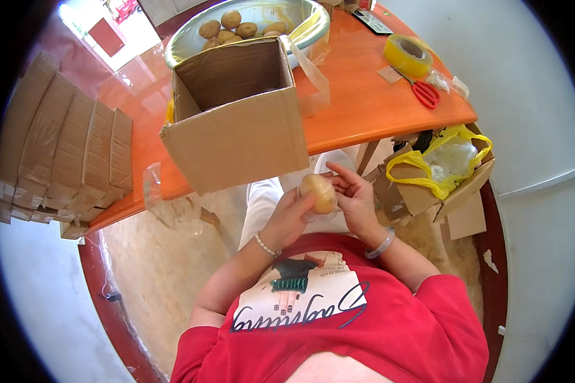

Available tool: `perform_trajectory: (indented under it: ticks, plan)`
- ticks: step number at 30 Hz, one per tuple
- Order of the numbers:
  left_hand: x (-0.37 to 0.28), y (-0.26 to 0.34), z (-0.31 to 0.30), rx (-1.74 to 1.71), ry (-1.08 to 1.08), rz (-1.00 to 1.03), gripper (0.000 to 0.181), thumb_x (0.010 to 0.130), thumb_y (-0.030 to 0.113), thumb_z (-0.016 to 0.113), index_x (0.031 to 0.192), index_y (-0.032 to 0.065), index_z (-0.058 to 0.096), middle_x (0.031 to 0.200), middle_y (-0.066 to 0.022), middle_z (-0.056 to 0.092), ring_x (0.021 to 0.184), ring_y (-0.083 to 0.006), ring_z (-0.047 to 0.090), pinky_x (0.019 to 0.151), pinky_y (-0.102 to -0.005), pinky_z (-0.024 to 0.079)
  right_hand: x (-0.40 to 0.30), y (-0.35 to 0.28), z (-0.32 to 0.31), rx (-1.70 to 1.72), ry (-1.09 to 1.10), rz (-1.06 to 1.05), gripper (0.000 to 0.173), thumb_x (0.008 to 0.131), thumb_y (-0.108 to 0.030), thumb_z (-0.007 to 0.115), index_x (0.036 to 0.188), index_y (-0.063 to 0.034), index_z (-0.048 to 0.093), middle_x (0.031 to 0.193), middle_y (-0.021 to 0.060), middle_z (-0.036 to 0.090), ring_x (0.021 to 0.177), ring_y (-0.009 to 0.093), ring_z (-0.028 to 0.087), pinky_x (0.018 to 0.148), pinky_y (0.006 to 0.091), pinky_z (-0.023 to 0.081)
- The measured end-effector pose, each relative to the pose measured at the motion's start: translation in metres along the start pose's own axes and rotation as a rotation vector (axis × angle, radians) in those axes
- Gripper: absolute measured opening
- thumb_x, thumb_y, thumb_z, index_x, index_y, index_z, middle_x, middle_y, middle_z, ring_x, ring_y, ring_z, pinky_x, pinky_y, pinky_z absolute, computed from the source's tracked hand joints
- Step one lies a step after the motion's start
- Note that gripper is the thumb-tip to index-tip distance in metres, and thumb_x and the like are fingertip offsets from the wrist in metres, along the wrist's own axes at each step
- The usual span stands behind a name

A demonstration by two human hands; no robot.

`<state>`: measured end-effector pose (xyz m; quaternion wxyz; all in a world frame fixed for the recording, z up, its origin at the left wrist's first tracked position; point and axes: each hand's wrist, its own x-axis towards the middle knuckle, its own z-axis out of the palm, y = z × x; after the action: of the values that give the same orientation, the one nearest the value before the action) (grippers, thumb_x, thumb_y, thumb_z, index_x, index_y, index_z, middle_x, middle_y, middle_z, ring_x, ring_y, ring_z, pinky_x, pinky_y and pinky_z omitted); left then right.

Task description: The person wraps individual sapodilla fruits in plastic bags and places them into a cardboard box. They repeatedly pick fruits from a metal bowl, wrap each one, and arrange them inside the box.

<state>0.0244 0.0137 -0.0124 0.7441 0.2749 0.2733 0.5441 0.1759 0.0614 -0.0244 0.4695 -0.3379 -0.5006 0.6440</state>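
Note:
My left hand [287, 215] grips a potato [318, 193] with clear plastic film around it, held above my lap. On the other side, my right hand [356, 197] touches the film and the potato with its thumb and bent fingers, while its index finger stretches out. Just beyond my hands an open cardboard box [239, 134] stands at the table's near edge; its bottom is hidden. Behind the box, several potatoes [246, 29] lie in a large metal basin [311, 29].
Cardboard boxes [62, 139] are stacked at the table's left. Clear tape [408, 55], red-handled scissors [425, 94] and a flat black-and-white object [372, 22] lie on the orange table [354, 112]. Below right stands a carton [465, 186] with a yellow plastic bag [442, 189]. Loose film [172, 210] hangs at the near edge.

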Motion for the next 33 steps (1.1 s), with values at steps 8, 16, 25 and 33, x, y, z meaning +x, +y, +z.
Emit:
perform_trajectory:
  ticks: [8, 16, 25, 33]
  plan:
    - [0.011, -0.005, -0.010, 0.136, 0.132, 0.192, 0.038, 0.095, 0.031, 0.046, 0.120, 0.0030, 0.048, 0.120, -0.0096, 0.054, 0.111, -0.0205, 0.050, 0.096, -0.0347, 0.039, -0.010, -0.044, 0.000, -0.852, -0.123, -0.088, 0.017, 0.079, -0.007, 0.067, 0.094, -0.0004, 0.064, 0.076, 0.0051, 0.065, 0.064, 0.009, 0.059, 0.051, 0.0244, 0.047]
    - [0.010, -0.002, -0.007, -0.032, 0.051, 0.157, 0.038, 0.094, 0.031, 0.048, 0.123, 0.0059, 0.046, 0.125, -0.0111, 0.051, 0.114, -0.0217, 0.049, 0.098, -0.0376, 0.039, -0.008, -0.019, 0.015, 0.178, -0.207, 0.334, 0.033, 0.078, 0.004, 0.058, 0.111, 0.0024, 0.058, 0.101, 0.0090, 0.063, 0.087, 0.013, 0.060, 0.065, 0.0251, 0.049]
    - [0.009, -0.006, -0.007, 0.391, -0.023, 0.272, 0.048, 0.092, 0.021, 0.051, 0.133, 0.0003, 0.039, 0.132, -0.0091, 0.046, 0.114, -0.0163, 0.047, 0.097, -0.0297, 0.038, -0.003, -0.029, -0.012, 0.490, -0.409, 0.369, 0.043, 0.082, -0.010, 0.062, 0.122, 0.0013, 0.051, 0.114, 0.0078, 0.058, 0.099, 0.015, 0.056, 0.071, 0.0270, 0.049]
    - [0.008, 0.004, 0.004, 0.263, -0.090, 0.210, 0.046, 0.093, 0.021, 0.051, 0.133, 0.0020, 0.038, 0.133, -0.0098, 0.045, 0.122, -0.0182, 0.042, 0.104, -0.0342, 0.031, -0.008, -0.031, -0.007, 0.177, -0.245, 0.221, 0.040, 0.081, -0.015, 0.065, 0.117, 0.0010, 0.056, 0.102, 0.0055, 0.062, 0.086, 0.012, 0.058, 0.070, 0.0252, 0.048]
